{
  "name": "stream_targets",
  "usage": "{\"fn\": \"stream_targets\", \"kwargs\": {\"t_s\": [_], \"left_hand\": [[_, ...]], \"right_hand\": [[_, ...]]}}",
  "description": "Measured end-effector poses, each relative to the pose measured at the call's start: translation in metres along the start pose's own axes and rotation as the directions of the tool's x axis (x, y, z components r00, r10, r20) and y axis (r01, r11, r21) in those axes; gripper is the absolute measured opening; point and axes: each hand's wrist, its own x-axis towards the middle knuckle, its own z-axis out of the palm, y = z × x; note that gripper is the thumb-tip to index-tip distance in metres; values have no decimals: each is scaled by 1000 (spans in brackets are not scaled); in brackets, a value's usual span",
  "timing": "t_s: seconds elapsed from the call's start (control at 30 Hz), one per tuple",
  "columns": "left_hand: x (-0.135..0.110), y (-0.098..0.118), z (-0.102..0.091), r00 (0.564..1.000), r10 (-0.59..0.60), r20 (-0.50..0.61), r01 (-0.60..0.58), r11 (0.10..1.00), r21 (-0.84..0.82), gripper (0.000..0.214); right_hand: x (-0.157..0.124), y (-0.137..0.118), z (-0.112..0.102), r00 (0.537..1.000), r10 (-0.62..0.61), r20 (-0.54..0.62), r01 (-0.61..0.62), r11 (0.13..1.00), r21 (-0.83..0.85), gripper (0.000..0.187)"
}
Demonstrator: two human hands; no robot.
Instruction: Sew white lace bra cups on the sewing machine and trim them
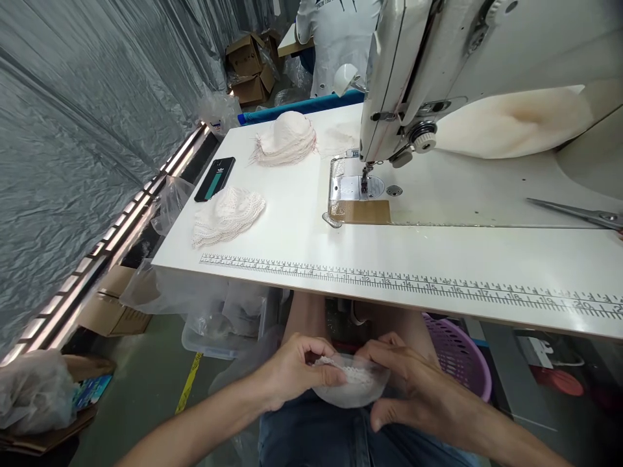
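Both hands work in my lap, below the table's front edge. My left hand (292, 376) pinches the left side of a small pale cup-shaped fabric piece with a white lace strip (351, 383). My right hand (413, 383) grips the same piece from the right, fingers curled round its rim. Up on the white table (413, 259) lie a loose pile of white lace pieces (226, 214) and a taller stack of them (287, 137). The white sewing machine (438, 71) stands behind, its needle (364, 181) over the metal plate.
A black phone (215, 178) lies at the table's left. Scissors (579, 213) rest at the right edge, and a printed ruler (413, 285) runs along the front. A purple basket (460, 353) sits under the table. Cardboard boxes (249, 68) and a person in white (335, 39) are beyond.
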Motion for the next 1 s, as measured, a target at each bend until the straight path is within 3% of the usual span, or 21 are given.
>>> {"fn": "stream_targets", "kwargs": {"t_s": [0.17,0.37,0.57,0.67,0.77,0.9,1.0], "left_hand": [[-4,-4,-5,999,-37,-35,36,999,-17,47],[-6,-1,-4,998,-45,37,43,998,40,36],[-3,-3,-3,998,-61,19,60,998,17,29],[-3,-3,-6,995,-95,7,95,994,-49,33],[-5,-4,-8,995,-98,-17,95,987,-133,35],[-8,-9,-11,996,-83,-17,77,970,-229,39],[-11,-10,-13,997,-80,-13,74,968,-242,40]], "right_hand": [[2,0,7,994,102,-44,-103,994,-25,10],[8,-5,2,997,32,65,-34,999,42,27],[8,4,-11,980,-72,184,5,939,343,43],[-2,15,-12,993,-9,118,-23,963,268,35],[-11,21,-5,996,84,22,-87,986,146,44],[-11,11,1,988,151,-19,-150,988,42,22],[-5,2,-2,994,111,5,-111,991,69,15]]}}
